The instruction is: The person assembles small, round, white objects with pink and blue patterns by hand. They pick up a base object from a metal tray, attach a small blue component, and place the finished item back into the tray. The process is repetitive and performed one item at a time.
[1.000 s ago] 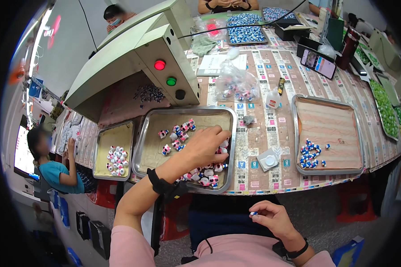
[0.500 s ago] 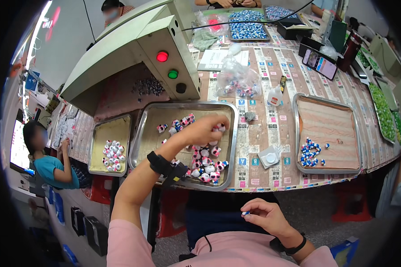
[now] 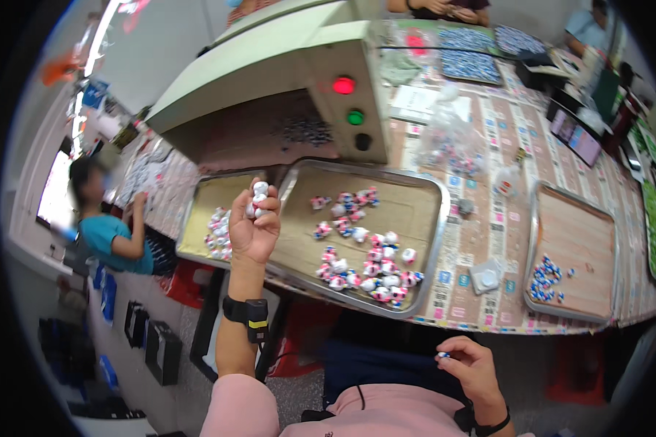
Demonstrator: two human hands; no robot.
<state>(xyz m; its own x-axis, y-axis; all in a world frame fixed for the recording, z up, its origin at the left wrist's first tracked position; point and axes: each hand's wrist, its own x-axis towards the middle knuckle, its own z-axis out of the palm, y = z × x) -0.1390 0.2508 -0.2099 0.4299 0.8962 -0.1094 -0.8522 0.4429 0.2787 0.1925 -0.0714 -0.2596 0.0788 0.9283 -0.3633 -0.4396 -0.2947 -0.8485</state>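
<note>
My left hand (image 3: 251, 234) is raised over the gap between the left tray and the middle tray, palm up, with its fingers curled round a few small white round pieces (image 3: 259, 191) showing some pink or red. Low in front of my body, my right hand (image 3: 475, 370) pinches a tiny blue-and-white piece (image 3: 443, 355) between thumb and fingers. The middle metal tray (image 3: 444, 218) holds several pink, white and black figurines (image 3: 375, 273). White round pieces (image 3: 217, 231) lie in the smaller left tray (image 3: 197, 207), beside my left hand.
A cream machine (image 3: 270, 69) with red and green lights stands behind the trays. At right, a tray (image 3: 572, 226) holds small blue-and-white pieces (image 3: 544, 280). A glue bottle (image 3: 506, 182), a plastic bag (image 3: 448, 138) and a phone (image 3: 572, 131) lie beyond. A person (image 3: 116, 226) sits at left.
My left hand has moved left from over the middle tray and turned palm up, with white pieces in it. My right hand still pinches its small piece. The view has shifted.
</note>
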